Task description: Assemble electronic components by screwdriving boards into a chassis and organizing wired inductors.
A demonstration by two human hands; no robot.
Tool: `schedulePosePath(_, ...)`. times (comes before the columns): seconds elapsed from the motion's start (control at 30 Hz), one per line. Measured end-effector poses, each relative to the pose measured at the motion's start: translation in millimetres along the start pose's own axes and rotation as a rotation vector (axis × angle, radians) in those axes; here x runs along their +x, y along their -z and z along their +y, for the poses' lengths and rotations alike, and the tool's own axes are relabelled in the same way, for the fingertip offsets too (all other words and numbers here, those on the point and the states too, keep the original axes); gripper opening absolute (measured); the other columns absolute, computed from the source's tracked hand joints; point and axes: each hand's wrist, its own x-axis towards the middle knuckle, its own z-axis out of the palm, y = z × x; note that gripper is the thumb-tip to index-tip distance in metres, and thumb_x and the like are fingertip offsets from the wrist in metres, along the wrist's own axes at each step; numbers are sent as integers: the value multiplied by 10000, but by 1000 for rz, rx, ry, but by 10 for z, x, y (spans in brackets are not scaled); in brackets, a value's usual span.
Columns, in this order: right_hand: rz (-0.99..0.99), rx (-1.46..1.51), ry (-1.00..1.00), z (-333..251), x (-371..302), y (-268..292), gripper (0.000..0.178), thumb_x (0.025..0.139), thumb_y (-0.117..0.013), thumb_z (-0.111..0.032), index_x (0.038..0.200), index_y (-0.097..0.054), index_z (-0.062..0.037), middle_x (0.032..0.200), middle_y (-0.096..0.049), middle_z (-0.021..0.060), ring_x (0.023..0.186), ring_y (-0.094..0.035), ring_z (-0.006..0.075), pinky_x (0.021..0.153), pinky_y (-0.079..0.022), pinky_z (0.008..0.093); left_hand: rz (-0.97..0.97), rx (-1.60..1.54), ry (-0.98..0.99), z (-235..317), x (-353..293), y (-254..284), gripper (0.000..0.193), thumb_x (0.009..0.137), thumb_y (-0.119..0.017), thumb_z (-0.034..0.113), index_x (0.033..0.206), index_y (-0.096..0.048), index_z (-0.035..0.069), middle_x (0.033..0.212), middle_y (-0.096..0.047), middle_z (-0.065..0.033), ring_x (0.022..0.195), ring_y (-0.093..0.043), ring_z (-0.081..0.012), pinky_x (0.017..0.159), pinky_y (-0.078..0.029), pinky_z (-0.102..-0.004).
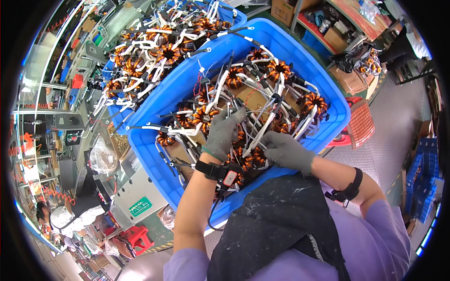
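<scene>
Copper-wound toroidal coils (234,77) with white and black sleeved leads fill two blue plastic bins: the nearer bin (323,89), in front of the person, holds a tangled heap too knotted to count, and the farther bin (236,16), just behind it, a similar heap. Both hands wear grey gloves. The left hand (222,133) curls loosely over leads in the nearer bin; the right hand (286,150) is closed on a coil (257,157) at its near edge.

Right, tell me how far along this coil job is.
Done: cannot tell; no finished pile shows. In hand: left hand and right hand, both gloved, grip tangled leads among copper coils in the near blue bin. Left: that bin and the far bin remain full.
</scene>
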Motion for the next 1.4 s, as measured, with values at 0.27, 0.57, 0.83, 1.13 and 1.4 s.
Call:
schedulePosePath(0.27,258,-871,354,-227,191,39,202,829,-575,-144,1026,-573,-102,743,-598,145,681,-596,369,599,-465,436,-25,-28,-101,-58,-69,13,235,874,-621,183,1075,-567,74,607,-467,58,439,-332,-18,398,-228,-198)
schedulePosePath(0.57,341,-85,573,-522,498,252,163,832,-588,-21,994,-599,-3,857,-596,36,740,-564,134,658,-469,269,-372,-538,129,-144,54,140,246,937,-512,226,1004,-599,6,645,-447,49,445,-273,-41,420,-240,-205)
schedulePosePath(0.83,254,160,335,-520,610,253,173,817,-617,-36,984,-614,11,858,-620,33,770,-553,88,699,-462,254,-419,-553,189,-143,119,164,162,883,-530,165,923,-611,30,834,-589,-37,445,-295,-12,407,-272,-168)
schedulePosePath(1.13,146,10,427,-546,606,288,126,830,-607,-50,932,-636,18,806,-619,29,737,-562,82,645,-458,254,-438,-535,156,-157,119,128,155,899,-546,184,937,-605,46,796,-575,10,462,-298,-20,434,-278,-182)
schedulePosePath(1.4,281,-579,439,-667,535,283,150,800,-655,-153,895,-654,-36,729,-619,152,659,-577,287,619,-462,377,-227,-23,-305,-61,-87,-19,313,891,-614,191,1162,-550,50,817,-579,29,627,-482,-27,544,-386,-177)
